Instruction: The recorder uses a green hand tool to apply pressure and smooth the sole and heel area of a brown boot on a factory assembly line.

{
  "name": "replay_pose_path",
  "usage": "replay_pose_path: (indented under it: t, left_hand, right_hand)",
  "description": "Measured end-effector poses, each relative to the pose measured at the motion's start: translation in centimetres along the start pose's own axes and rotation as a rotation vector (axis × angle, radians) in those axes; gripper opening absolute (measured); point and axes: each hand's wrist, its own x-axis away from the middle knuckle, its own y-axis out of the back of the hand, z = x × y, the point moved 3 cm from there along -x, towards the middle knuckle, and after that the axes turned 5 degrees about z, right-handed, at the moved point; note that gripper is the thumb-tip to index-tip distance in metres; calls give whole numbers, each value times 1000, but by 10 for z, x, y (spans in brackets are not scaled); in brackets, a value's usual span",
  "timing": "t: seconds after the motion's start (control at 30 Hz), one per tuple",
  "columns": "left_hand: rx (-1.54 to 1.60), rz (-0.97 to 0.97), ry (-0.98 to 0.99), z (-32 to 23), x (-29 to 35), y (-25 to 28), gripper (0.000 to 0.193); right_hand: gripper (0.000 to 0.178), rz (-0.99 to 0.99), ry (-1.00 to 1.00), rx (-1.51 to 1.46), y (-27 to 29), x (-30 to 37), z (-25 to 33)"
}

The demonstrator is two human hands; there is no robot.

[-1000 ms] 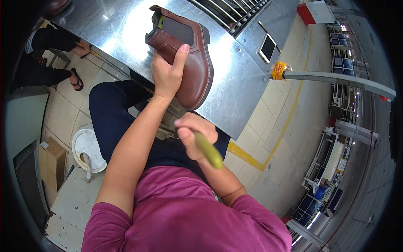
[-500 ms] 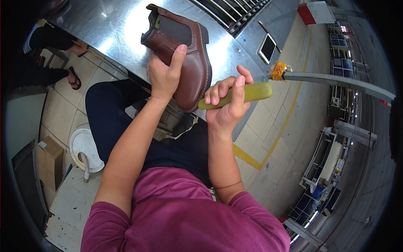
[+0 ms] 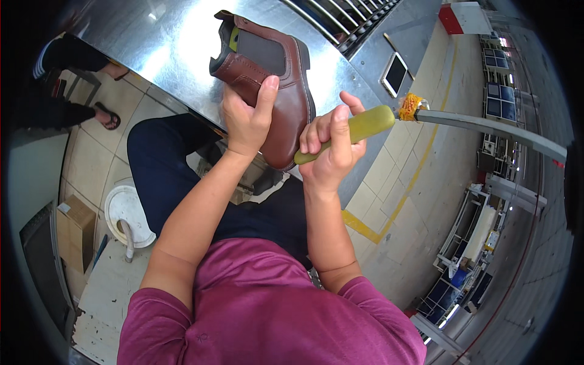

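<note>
A brown leather ankle boot (image 3: 291, 100) with dark elastic side panels is held over the near edge of the metal table, toe toward me. My left hand (image 3: 249, 118) is closed round its near left side, thumb across the upper. In my right hand (image 3: 331, 143) is an olive-green bar-shaped tool (image 3: 368, 126) with a rounded end, gripped between thumb and fingers. The tool's lower left end meets the sole edge near the toe. Whether a blade or tip extends there is hidden.
Shiny metal table (image 3: 152, 36) ahead, with a roller rack (image 3: 340, 21) at its far side. A phone (image 3: 394, 74) lies to the right, near an angled metal bar (image 3: 486, 121) wrapped in orange. At left are another person's feet (image 3: 108, 115), a cardboard box (image 3: 78, 231) and a white round lid (image 3: 125, 213).
The boot and both hands have shifted slightly right in view, along with the surroundings. The green tool is tilted more steeply, its right end higher.
</note>
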Motion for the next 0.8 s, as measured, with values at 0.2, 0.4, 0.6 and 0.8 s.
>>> replay_pose_path:
  t: [0.2, 0.4, 0.6, 0.8]
  left_hand:
    - [10, 2, 15, -2, 1, -1, 45]
    - [-1, -2, 31, -2, 0, 3, 47]
    - [14, 33, 23, -9, 1, -7, 50]
    - [23, 21, -7, -6, -2, 0, 46]
  right_hand:
    - [28, -32, 60, -81, 16, 15, 6]
    - [27, -44, 84, -127, 14, 9, -1]
    - [27, -81, 180, 70, 9, 12, 1]
    - [29, -106, 157, 4, 3, 12, -4]
